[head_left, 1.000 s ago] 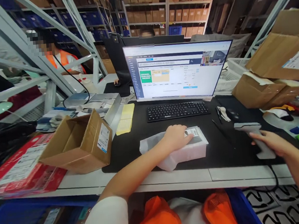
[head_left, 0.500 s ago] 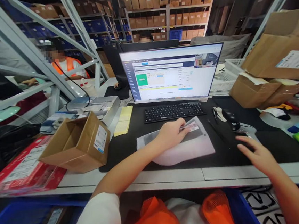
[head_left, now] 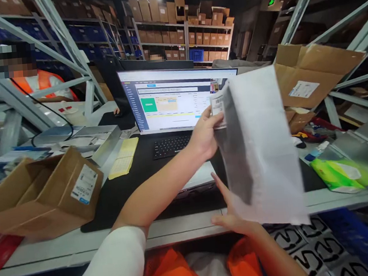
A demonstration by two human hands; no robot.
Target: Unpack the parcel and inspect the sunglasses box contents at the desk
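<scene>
My left hand (head_left: 206,132) is closed on the edge of a translucent plastic bag (head_left: 265,144), holding it raised and upright in front of the monitor. A small white printed label (head_left: 218,109) is at my fingertips, and a dark area shows along the bag's left side. Below, my right hand (head_left: 231,211) has its fingers spread and holds nothing. It is close to the bag's lower edge; whether they touch I cannot tell. On the black desk mat, a white flat item (head_left: 197,176) lies partly behind my left forearm.
A monitor (head_left: 168,109) and keyboard (head_left: 172,146) stand ahead. To the left are an open cardboard box (head_left: 60,200) and yellow slips (head_left: 124,157). Cardboard boxes (head_left: 310,71) and a green packet (head_left: 338,175) are to the right. A person in an orange vest (head_left: 45,83) sits far left.
My left hand has lifted the plastic bag off the desk and swung it upright to the right. My right hand has moved left, towards the desk's front edge. The view has turned right.
</scene>
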